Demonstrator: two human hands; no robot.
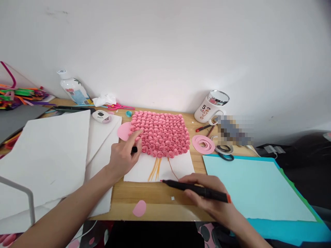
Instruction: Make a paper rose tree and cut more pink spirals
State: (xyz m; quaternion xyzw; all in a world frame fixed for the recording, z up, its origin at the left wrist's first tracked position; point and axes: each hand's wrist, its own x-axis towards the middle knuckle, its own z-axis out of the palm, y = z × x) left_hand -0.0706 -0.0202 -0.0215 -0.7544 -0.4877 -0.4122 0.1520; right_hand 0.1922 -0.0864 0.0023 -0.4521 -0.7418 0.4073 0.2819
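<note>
A white sheet (178, 167) lies before me, its upper part covered in rolled pink paper roses (161, 132). Below the roses run several orange-yellow strokes (155, 169) and one brown line (172, 168). My right hand (213, 193) grips a black marker (196, 190) with an orange end; its tip is by the sheet's lower edge. In my left hand (125, 151) is a small black marker cap (133, 150), mostly hidden by the fingers. The left index finger stretches over the roses at their left side.
White boards (49, 155) lie left, light-blue sheets (253, 186) right. A mug (210, 106), a pink paper spiral (203, 144) and black-handled scissors (226, 153) sit at right. Behind stand a white bottle (74, 89) and pink scissors (120, 107). A pink paper piece (139, 208) lies in front.
</note>
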